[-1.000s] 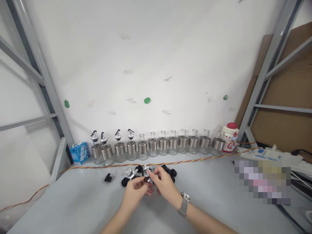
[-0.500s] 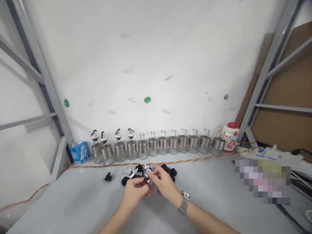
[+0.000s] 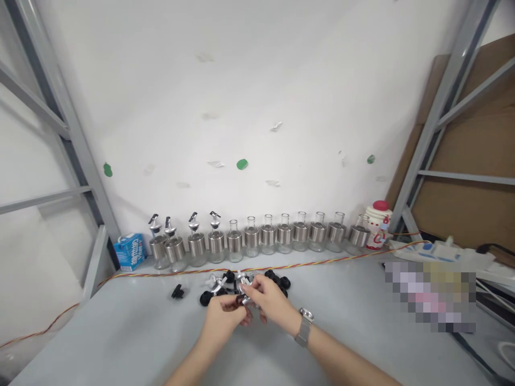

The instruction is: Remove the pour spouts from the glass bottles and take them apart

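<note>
My left hand (image 3: 223,316) is closed in a pinch on a small black part (image 3: 240,299). My right hand (image 3: 270,301) has its fingers shut on a silver pour spout (image 3: 245,302), which meets the black part between the fingertips. Fingers hide much of both pieces. Just behind my hands lies a pile of loose pourer parts, with black stoppers (image 3: 206,298), more black pieces (image 3: 285,282) and a whitish piece (image 3: 210,281). A lone black piece (image 3: 177,291) rests left of the pile.
Glass bottles with steel sleeves line the wall; several on the left carry pour spouts (image 3: 193,221), others have open necks (image 3: 285,220). A blue carton (image 3: 129,252) stands left, a red-topped container (image 3: 378,225) right. A twisted wire (image 3: 314,264) crosses the grey table (image 3: 120,332).
My hands stay at nearly the same spot, with the silver spout tilted slightly differently between the fingers. The whole view has shifted a little.
</note>
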Action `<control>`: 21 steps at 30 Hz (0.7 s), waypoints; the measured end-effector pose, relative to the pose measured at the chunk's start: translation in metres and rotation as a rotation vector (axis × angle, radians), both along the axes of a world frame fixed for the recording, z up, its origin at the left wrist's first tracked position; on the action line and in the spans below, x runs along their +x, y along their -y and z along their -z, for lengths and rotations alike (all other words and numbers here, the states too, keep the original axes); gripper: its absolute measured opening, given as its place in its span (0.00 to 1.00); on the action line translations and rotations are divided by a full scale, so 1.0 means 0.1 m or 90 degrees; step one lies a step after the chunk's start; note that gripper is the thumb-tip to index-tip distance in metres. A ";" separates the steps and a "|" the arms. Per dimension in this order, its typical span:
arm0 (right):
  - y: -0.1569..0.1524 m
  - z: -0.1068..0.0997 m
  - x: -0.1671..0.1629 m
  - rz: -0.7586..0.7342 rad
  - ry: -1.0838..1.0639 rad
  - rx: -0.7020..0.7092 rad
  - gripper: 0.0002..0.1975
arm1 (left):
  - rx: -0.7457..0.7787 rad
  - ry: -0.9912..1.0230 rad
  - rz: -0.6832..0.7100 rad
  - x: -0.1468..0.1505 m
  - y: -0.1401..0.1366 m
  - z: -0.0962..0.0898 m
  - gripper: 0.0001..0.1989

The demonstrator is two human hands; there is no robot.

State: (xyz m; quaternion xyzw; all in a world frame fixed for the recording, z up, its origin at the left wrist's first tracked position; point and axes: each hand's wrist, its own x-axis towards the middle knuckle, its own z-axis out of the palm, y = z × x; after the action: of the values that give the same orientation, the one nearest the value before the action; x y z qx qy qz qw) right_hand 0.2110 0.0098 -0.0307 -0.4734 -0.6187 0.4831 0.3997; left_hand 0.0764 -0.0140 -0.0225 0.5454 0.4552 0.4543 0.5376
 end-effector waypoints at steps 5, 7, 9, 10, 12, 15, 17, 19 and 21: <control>0.03 -0.07 -0.01 0.002 0.013 0.009 0.17 | 0.010 -0.008 0.007 0.00 0.00 0.01 0.08; 0.03 -0.07 -0.01 0.005 0.014 0.012 0.16 | 0.018 -0.007 0.013 0.00 -0.01 0.01 0.08; 0.03 -0.05 -0.01 0.008 0.012 0.017 0.17 | 0.024 -0.003 0.020 0.00 -0.01 0.02 0.07; 0.02 -0.04 -0.01 0.009 0.011 0.019 0.17 | 0.024 0.002 0.023 0.00 -0.01 0.02 0.07; 0.01 0.00 -0.01 0.019 0.010 0.024 0.18 | 0.019 0.016 0.031 0.00 -0.01 0.03 0.06; -0.01 0.02 -0.01 0.042 0.002 0.024 0.18 | 0.008 0.047 0.048 -0.02 -0.02 0.06 0.04; -0.01 0.02 0.00 0.050 -0.003 0.020 0.19 | -0.005 0.072 0.068 -0.03 -0.04 0.08 0.06; -0.02 0.01 0.00 0.053 -0.010 0.016 0.18 | -0.024 0.098 0.085 -0.03 -0.05 0.09 0.10; -0.02 -0.02 -0.01 0.053 -0.028 0.000 0.18 | -0.039 0.110 0.090 -0.02 -0.06 0.10 0.14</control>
State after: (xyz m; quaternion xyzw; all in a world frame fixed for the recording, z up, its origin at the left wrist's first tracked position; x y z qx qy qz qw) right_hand 0.2105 0.0115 -0.0289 -0.4883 -0.5896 0.4761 0.4327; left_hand 0.0741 -0.0080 -0.0327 0.5180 0.3815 0.4463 0.6220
